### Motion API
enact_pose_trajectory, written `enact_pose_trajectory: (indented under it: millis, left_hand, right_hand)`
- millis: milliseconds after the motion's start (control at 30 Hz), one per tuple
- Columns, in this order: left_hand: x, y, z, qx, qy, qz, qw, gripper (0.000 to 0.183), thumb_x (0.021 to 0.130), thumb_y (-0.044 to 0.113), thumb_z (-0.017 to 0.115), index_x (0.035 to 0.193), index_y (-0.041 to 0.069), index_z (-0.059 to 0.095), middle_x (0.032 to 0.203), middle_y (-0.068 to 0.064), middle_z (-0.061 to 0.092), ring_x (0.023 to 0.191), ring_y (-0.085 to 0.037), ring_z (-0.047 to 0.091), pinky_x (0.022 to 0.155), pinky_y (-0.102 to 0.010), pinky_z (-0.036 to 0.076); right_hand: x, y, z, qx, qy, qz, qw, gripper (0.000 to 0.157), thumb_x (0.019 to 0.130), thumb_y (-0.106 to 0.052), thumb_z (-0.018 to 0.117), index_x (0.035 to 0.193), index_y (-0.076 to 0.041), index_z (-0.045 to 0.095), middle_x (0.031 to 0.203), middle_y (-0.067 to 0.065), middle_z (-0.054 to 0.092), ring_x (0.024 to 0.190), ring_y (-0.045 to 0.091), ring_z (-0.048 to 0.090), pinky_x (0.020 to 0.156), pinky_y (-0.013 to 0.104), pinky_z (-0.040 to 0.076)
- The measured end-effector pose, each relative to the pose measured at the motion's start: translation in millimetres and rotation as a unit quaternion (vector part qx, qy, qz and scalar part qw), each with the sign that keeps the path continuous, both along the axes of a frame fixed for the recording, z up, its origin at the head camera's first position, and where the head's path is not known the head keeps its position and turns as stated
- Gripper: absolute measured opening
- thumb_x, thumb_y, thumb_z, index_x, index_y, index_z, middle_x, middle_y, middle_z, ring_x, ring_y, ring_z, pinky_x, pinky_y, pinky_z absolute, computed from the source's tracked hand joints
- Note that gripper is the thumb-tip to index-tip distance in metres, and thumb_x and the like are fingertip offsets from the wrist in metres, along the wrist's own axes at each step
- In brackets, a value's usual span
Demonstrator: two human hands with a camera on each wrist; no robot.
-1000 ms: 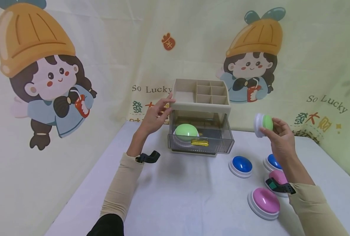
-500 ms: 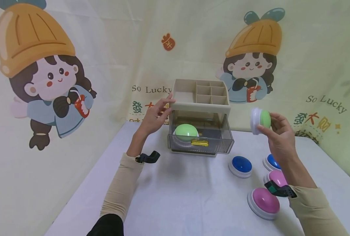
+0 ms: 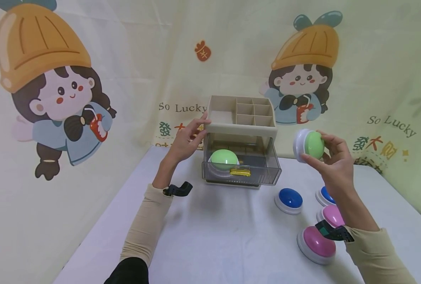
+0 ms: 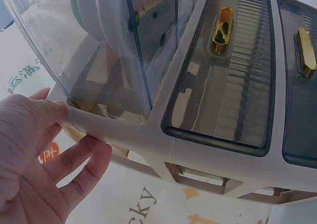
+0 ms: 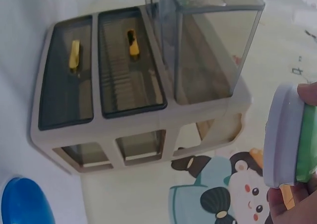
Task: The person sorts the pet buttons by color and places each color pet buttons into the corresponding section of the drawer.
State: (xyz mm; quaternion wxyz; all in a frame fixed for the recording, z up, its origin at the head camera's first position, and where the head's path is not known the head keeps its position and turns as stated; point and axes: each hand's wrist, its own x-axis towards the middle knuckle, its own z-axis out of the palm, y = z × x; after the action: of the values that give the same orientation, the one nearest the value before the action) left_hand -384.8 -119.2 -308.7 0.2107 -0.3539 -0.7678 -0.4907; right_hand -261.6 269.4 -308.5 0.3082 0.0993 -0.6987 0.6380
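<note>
A cream drawer organizer [image 3: 244, 128] stands at the back of the table, its clear upper drawer [image 3: 263, 175] pulled out. Inside that drawer, at the left, sits a green-domed buzzer button [image 3: 224, 157] with a white base. My left hand [image 3: 185, 142] touches the organizer's upper left side; in the left wrist view its fingertips [image 4: 101, 157] lie along the frame's edge. To the right of the organizer, above the table, my right hand [image 3: 334, 161] grips a second green buzzer button [image 3: 314, 145] between thumb and fingers. This button is tipped on edge, white base facing left.
Two blue buzzer buttons [image 3: 290, 198] and two pink ones [image 3: 319, 241] rest on the white tablecloth [image 3: 210, 236] at the right, partly behind the right forearm. Two closed drawers with gold handles [image 4: 222, 29] show below the pulled-out one. A printed cloth [image 3: 238, 51] hangs behind.
My right hand has moved left and slightly up with the green buzzer button, whose dome has turned more toward the head camera. The left hand and the drawer stay where they were.
</note>
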Motion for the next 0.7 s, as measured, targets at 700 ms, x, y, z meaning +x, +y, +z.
enact_pose_trajectory:
  millis: [700]
  left_hand:
    - [-0.3,-3.9,1.0,-0.02,0.002,0.003,0.9998,0.035,0.105,0.013,0.057,0.14,0.017,0.058,0.163,0.007,0.037,0.11,-0.03,0.069,0.087,-0.042,0.059]
  right_hand:
    - [26.3,-34.2,21.3,0.035,0.089,0.032,0.995,0.066,0.077,0.018,0.078,0.135,-0.004,0.054,0.151,0.012,0.05,0.141,0.027,0.043,0.119,0.035,0.035]
